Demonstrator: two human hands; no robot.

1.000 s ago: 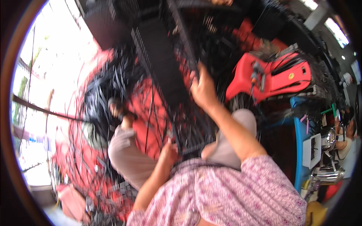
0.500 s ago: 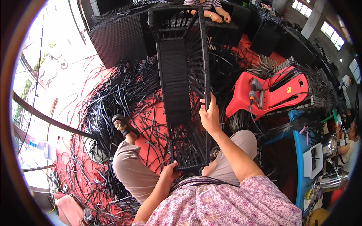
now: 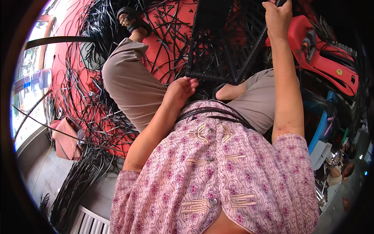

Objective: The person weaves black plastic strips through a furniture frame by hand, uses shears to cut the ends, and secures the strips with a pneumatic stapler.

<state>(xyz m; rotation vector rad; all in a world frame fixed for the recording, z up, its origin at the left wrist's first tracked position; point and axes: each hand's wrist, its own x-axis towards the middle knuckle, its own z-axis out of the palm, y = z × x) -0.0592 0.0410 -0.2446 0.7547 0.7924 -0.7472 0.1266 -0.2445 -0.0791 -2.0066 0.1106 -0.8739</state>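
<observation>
A black woven frame panel (image 3: 226,43) stands between my knees, its lower edge near my lap. My left hand (image 3: 180,90) rests at the panel's lower left corner, fingers curled against the weave and loose black strips there. My right hand (image 3: 277,17) is raised along the panel's right edge and grips its side rail. Several black strips (image 3: 210,111) run across my lap under the panel. I sit with knees apart, in a pink patterned shirt and tan trousers.
Loose black weaving strips (image 3: 89,113) lie tangled over the red floor mat (image 3: 163,31) on my left, with a bundle by the wall (image 3: 78,183). A red machine (image 3: 327,58) sits on my right, a blue stool (image 3: 321,128) and small tools behind it. My sandalled foot (image 3: 130,21) is at top.
The view has tipped down toward my lap. The panel now sits closer and its top is out of frame. My right hand has slid higher along its right edge; my left stays at the lower corner.
</observation>
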